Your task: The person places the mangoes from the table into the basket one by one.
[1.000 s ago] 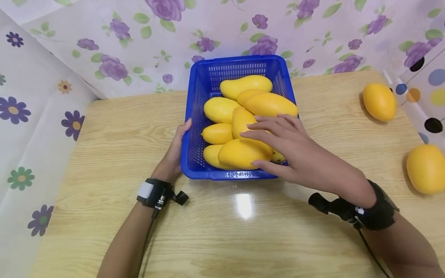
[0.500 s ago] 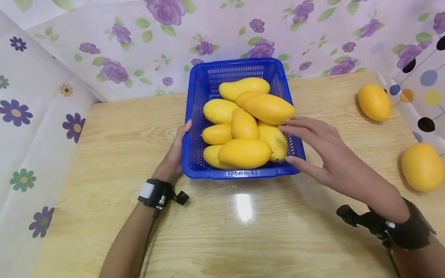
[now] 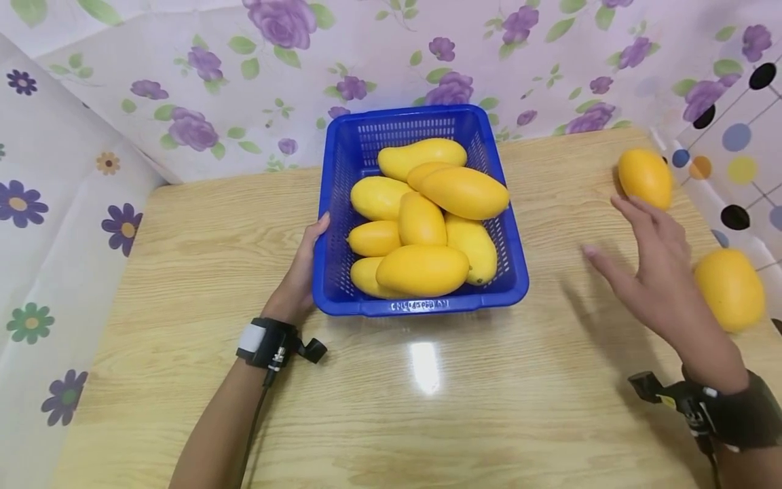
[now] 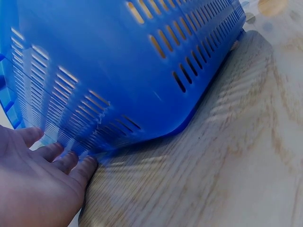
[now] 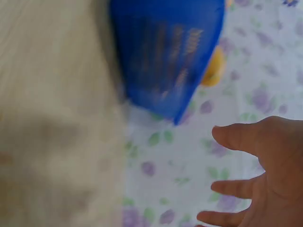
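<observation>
In the head view a blue plastic basket (image 3: pixel 421 307) holds several yellow mangoes, one of them an oblong mango (image 3: pixel 423 270) lying at the front. My left hand (image 3: pixel 297 278) rests against the basket's left side, thumb at the rim. The left wrist view shows its fingers (image 4: pixel 66 161) laid against the slotted wall. To the right of the basket, my right hand (image 3: pixel 662 278) hovers above the table, fingers spread and holding nothing. Two loose mangoes are nearest it: one farther back (image 3: pixel 646 178), and another mango (image 3: pixel 730 291) partly behind the hand.
The wooden table (image 3: pixel 379 407) bears the basket and the loose mangoes. A flowered sheet (image 3: pixel 232 88) hangs behind it. A dotted sheet (image 3: pixel 748 170) stands along the right edge, and another flowered sheet (image 3: pixel 61 272) along the left. Each wrist wears a strapped camera with a cable.
My right hand has moved from over the mangoes in the basket to the right, towards the loose mangoes. My left hand stays at the basket's side.
</observation>
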Action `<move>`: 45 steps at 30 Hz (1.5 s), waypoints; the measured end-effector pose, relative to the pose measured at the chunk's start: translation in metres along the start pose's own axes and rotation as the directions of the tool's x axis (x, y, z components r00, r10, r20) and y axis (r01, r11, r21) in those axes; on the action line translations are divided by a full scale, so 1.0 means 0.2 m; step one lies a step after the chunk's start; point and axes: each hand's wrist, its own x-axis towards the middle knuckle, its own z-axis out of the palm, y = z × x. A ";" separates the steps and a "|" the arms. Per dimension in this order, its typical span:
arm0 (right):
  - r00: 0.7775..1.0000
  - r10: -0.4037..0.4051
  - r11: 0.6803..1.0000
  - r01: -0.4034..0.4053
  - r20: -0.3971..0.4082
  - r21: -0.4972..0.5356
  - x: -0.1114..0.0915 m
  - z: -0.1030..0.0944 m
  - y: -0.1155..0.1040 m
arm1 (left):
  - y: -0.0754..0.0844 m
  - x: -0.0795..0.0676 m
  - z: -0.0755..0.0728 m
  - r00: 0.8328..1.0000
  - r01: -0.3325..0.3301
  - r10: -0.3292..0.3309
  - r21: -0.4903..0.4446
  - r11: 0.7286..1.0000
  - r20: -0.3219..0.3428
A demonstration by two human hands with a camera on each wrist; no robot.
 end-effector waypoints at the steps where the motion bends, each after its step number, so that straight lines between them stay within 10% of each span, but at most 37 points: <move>1: 1.000 0.025 1.000 -0.025 0.009 -0.006 0.00 0.01 0.03 | 0.00 0.00 0.00 1.000 0.001 -0.001 -0.002 1.000 0.003; 12: 0.975 0.165 0.986 -0.165 0.152 -0.014 0.01 0.14 0.23 | 0.00 0.01 0.00 1.000 0.011 -0.012 0.028 1.000 0.004; 45: 0.985 0.164 0.983 -0.157 0.061 -0.098 0.16 0.06 0.30 | 0.01 -0.01 0.00 1.000 0.019 -0.019 0.046 0.999 0.010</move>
